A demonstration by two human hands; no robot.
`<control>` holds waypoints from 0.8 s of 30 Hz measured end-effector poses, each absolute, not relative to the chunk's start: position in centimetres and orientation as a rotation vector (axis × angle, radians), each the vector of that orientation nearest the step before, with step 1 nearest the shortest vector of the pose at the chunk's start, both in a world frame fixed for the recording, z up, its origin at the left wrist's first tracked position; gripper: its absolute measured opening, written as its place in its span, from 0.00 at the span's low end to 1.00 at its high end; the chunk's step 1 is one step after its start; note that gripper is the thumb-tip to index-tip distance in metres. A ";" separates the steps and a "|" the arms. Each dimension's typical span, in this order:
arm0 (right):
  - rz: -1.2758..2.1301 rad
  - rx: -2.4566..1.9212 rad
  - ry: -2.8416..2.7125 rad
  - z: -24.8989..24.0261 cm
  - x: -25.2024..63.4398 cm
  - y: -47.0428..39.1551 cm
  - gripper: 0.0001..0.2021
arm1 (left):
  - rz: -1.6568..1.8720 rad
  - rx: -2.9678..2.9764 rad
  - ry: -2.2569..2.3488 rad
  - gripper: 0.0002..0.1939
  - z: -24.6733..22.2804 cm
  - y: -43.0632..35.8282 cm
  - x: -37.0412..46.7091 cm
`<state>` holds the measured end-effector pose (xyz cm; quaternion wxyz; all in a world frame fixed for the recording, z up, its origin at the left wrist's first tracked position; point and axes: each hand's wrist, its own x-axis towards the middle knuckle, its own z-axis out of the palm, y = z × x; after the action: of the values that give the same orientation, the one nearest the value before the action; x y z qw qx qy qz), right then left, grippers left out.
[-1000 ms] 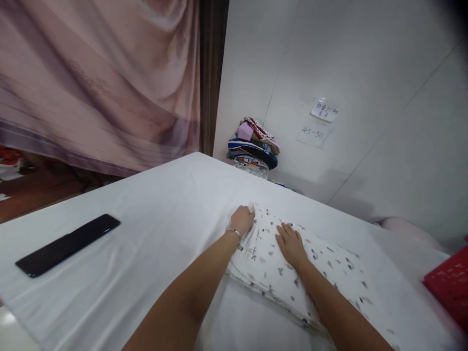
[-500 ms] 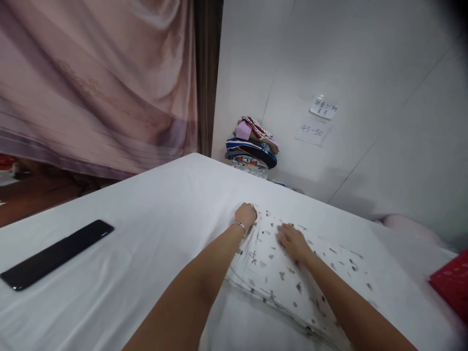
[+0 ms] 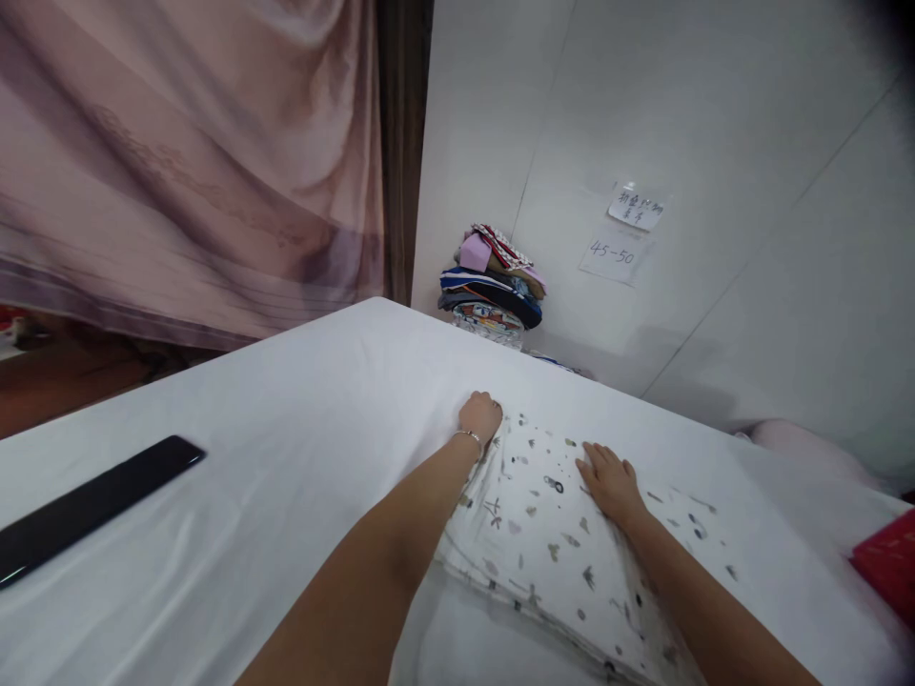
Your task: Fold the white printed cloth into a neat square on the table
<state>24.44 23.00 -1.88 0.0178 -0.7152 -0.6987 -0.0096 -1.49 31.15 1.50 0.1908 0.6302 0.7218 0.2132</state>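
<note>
A white cloth (image 3: 543,534) printed with small grey and brown motifs lies folded in layers on the white-covered table. My left hand (image 3: 480,416), with a bracelet at the wrist, is closed at the cloth's far left corner, where the fabric bunches into creases. Its fingertips are mostly hidden. Flat on the far right part of the cloth rests my right hand (image 3: 611,481), fingers stretched out and slightly apart. More of the printed fabric extends to the right, beyond my right forearm.
A black flat slab-like object (image 3: 100,505) lies on the table (image 3: 321,381) at left. Folded clothes (image 3: 493,286) are stacked beyond the far edge, by a wall with paper notes (image 3: 611,255). A red object (image 3: 890,562) sits at right; a pink curtain (image 3: 214,171) hangs at left.
My right hand has slid to the right across the cloth, and the top layer looks flatter there. My left hand stays at the far left corner.
</note>
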 end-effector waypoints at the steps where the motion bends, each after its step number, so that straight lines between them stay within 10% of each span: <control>1: -0.047 -2.211 -2.170 -2.0 24.5 23.0 0.26 | 0.604 1.764 2.029 0.14 1.6 31.3 -1.5; 24: 0.240 -1.581 -2.472 0.0 13.1 19.7 0.24 | 0.571 1.719 1.762 0.11 1.3 27.6 -6.8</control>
<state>13.09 19.69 -0.04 0.0984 -0.5344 -0.8356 0.0811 -6.84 27.62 1.29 0.3025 0.6483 0.6647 0.2154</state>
